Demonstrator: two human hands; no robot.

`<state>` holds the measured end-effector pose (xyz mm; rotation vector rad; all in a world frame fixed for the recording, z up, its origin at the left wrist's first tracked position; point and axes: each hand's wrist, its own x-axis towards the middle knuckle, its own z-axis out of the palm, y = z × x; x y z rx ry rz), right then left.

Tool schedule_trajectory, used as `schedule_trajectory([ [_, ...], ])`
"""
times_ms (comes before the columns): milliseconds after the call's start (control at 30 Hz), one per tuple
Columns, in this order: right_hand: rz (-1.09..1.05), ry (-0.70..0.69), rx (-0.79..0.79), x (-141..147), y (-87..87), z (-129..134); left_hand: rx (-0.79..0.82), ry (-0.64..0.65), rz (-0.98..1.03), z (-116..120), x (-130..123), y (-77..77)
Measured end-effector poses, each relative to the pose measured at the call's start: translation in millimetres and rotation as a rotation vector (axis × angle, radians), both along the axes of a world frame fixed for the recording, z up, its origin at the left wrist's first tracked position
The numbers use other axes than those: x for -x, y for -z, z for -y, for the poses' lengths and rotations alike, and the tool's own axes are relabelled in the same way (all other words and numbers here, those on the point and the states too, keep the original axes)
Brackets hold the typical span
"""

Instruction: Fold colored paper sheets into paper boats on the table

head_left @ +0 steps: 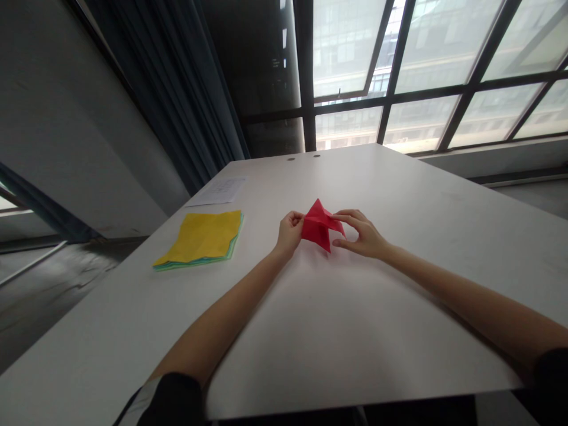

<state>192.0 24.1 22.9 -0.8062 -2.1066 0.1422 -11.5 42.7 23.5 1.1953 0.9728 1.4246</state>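
Observation:
A red piece of folded paper (318, 226), with pointed corners sticking out, is held just above the white table in front of me. My left hand (290, 232) pinches its left corner between thumb and curled fingers. On the other side is my right hand (361, 234), its thumb and fingers spread apart. The index fingertip touches the paper's upper right edge, and a small flap hangs in the gap above the thumb. The underside of the paper is hidden.
The white table (284, 319) reaches toward the windows. To the left lies a stack of coloured paper (202, 236), yellow on top with green and blue edges below. A printed white sheet (217, 191) lies behind it. A dark blue curtain (177, 89) hangs beyond.

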Motion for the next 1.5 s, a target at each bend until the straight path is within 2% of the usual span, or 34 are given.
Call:
schedule_trajectory([
  [167,0.005,0.098,-0.091,4.3,10.7,-2.0,0.013,0.051,0.011,0.7,-3.5,2.4],
  [333,-0.071,0.189,-0.105,1.6,11.1,-5.2,0.003,0.065,0.003,0.1,-3.3,5.0],
  [700,-0.111,0.205,-0.062,1.2,9.2,-4.1,-0.076,-0.014,-0.066,1.6,-3.9,8.6],
  [967,-0.112,0.167,-0.075,0.8,9.6,-2.9,-0.045,-0.126,-0.045,-2.1,-1.8,12.1],
  [1200,-0.094,0.158,-0.063,1.8,9.2,-2.9,0.021,0.039,-0.035,0.9,-2.6,7.6],
  [1333,-0.042,0.063,-0.042,-0.2,7.6,-1.4,-0.108,-0.015,-0.133,-1.6,1.7,7.3],
  [1433,-0.047,-0.063,0.052,-1.4,6.3,0.3,-0.217,-0.093,-0.23,-2.4,6.0,4.7],
  [1500,-0.135,-0.064,0.139,-0.6,4.7,0.8,-0.269,-0.106,-0.288,-0.2,7.2,1.2],
])
